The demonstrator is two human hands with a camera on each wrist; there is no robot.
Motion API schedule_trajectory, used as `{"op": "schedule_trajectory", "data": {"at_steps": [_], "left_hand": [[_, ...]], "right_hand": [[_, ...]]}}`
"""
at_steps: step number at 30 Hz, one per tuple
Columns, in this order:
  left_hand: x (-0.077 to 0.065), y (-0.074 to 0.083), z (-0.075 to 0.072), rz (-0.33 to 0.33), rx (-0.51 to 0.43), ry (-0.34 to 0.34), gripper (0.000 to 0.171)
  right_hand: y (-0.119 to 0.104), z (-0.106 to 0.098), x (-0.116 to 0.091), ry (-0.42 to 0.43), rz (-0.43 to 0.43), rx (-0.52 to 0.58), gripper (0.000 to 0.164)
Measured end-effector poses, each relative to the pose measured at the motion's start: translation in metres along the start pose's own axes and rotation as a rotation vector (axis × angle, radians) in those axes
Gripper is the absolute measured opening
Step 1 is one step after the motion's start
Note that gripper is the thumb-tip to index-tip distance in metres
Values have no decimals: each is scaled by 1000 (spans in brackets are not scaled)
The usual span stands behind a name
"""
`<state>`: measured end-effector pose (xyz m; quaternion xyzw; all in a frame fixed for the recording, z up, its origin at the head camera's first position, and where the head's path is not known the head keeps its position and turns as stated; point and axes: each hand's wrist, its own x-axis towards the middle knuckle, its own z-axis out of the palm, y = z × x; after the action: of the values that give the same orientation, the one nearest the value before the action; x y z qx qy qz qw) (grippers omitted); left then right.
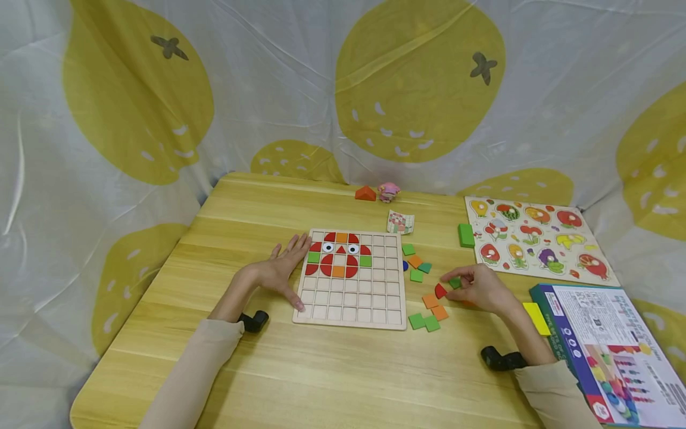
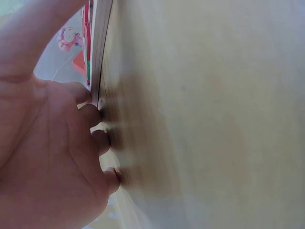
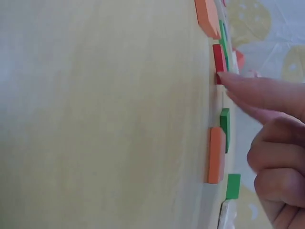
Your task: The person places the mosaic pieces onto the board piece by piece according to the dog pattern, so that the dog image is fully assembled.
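The wooden grid board (image 1: 364, 310) carries red, green and orange pieces in its upper left, around two eye pieces. My left hand (image 1: 278, 271) spreads along its left side, thumb on the lower left corner and fingertips by the upper left edge. In the left wrist view the left fingers (image 2: 100, 140) come down on the table beside the board's side (image 2: 100, 43). To the right of the board, my right hand (image 1: 479, 289) pinches a red quarter-circle piece (image 1: 440, 291) low at the tabletop with thumb and index finger. In the right wrist view its fingertips meet one end of the red piece (image 3: 219, 62).
Loose green (image 1: 416, 322) and orange pieces (image 1: 439, 312) lie between board and right hand. A small picture card (image 1: 401, 222), pink figurine (image 1: 388, 191) and red triangular block (image 1: 365, 193) are behind. A fruit puzzle (image 1: 536, 241) and a box (image 1: 616, 351) occupy the right.
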<state>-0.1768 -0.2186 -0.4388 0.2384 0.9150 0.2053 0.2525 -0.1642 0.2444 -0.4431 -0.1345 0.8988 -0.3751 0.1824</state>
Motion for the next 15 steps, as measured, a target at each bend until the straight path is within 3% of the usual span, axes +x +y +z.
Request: {"op": "schedule_trajectory", "data": {"at_steps": [5, 12, 15], "left_hand": [[-1, 0, 0, -2, 0, -2, 149], [-1, 0, 0, -6, 4, -4, 149], [0, 0, 0, -8, 7, -7, 149]], "right_hand": [[-5, 5, 1, -9, 72, 37, 30], [-8, 11, 6, -24, 27, 17, 26], [-7, 10, 5, -21, 45, 49, 27]]}}
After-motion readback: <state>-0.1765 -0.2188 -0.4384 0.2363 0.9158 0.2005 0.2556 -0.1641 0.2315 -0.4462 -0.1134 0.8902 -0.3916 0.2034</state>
